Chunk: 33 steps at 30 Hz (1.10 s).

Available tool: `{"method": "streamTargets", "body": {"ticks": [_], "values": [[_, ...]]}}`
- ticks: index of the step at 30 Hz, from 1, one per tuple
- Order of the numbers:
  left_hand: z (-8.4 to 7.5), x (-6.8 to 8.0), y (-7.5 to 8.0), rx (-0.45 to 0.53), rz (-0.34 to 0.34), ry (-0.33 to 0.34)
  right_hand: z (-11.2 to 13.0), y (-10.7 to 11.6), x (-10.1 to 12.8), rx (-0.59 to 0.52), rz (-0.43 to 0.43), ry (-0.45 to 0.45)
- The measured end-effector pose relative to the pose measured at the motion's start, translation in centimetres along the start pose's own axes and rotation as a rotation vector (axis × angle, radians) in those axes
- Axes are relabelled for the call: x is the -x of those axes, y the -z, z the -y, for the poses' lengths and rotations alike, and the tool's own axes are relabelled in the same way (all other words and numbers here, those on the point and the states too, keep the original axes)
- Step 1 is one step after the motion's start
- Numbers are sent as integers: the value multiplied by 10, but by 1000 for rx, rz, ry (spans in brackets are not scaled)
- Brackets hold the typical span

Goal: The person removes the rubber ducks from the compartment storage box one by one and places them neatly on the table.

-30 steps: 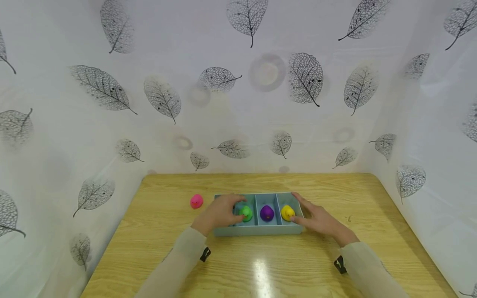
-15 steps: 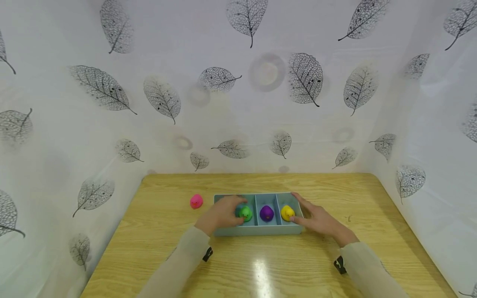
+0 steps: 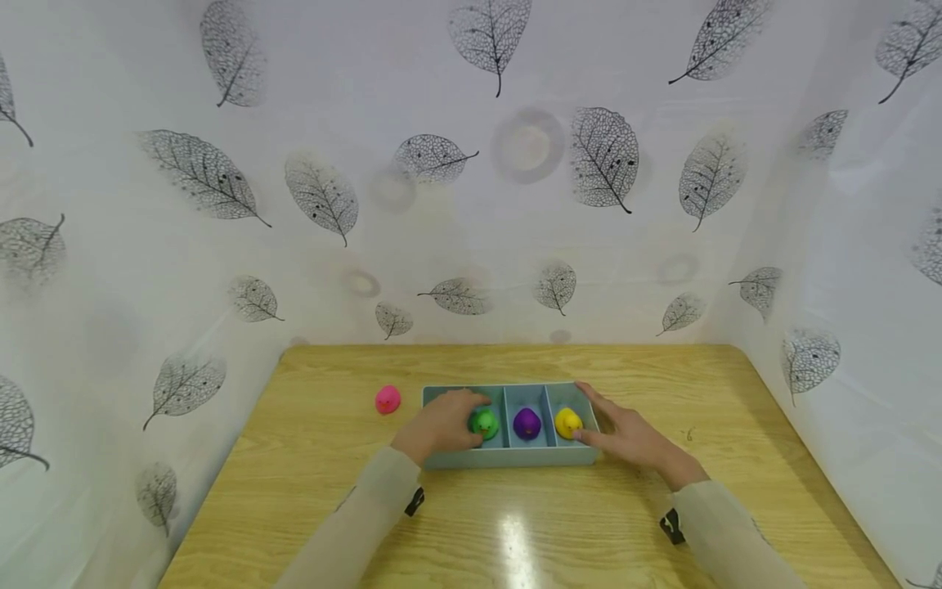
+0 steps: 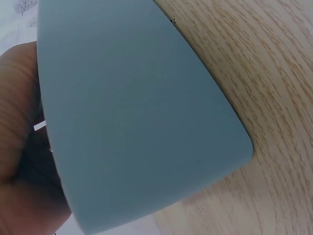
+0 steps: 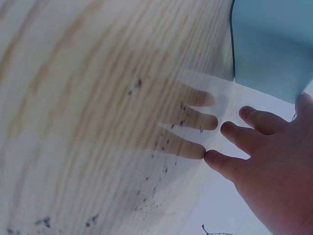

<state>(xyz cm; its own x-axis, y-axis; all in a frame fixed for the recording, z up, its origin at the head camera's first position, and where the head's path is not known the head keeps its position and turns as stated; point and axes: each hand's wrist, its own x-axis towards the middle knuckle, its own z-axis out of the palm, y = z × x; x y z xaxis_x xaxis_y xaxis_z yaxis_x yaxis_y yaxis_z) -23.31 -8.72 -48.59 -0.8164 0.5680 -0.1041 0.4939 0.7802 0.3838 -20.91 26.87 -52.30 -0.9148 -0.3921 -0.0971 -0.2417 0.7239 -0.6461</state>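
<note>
At about nine o'clock from the tray we see a small pink rubber duck (image 3: 388,399) sitting alone on the light wooden tabletop (image 3: 294,491), well apart from our left hand. At the middle of the tabletop lies a long, shallow, pale blue-grey plastic tray (image 3: 508,455) with three compartments set side by side. A small green rubber duck (image 3: 485,423) stands in the left compartment, a small purple rubber duck (image 3: 527,422) in the middle one, and a small yellow rubber duck (image 3: 568,421) in the right one. All three look upright.

Our left hand (image 3: 441,425) comes in from seven o'clock and lies over the tray's left end, its fingers curled down into the left compartment around the green duck, thumb on the near side. In the left wrist view the tray's smooth outer wall (image 4: 132,117) fills the picture with the palm (image 4: 19,122) against it.

Our right hand (image 3: 625,433) comes in from five o'clock and rests at the tray's right end, fingers straight and slightly spread, the fingertips touching the rim at three o'clock just beside the yellow duck. The right wrist view shows those fingers (image 5: 244,139) stretched flat, holding nothing, just above the tabletop with the tray's corner (image 5: 271,44) beyond them.
</note>
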Motion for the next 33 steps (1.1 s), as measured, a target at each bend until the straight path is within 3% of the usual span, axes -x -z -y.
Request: {"method": "streamTargets", "body": {"ticks": [11,26,33], "values": [[-3,-3,0,-27,30,27,-2,-1,0,7,1,-3],[8,-12,-8,22,16,8,-1,0,1,3,-5,-7],[7,-13,-9,42,45,22,-3,-1,0,0,0,-8]]}}
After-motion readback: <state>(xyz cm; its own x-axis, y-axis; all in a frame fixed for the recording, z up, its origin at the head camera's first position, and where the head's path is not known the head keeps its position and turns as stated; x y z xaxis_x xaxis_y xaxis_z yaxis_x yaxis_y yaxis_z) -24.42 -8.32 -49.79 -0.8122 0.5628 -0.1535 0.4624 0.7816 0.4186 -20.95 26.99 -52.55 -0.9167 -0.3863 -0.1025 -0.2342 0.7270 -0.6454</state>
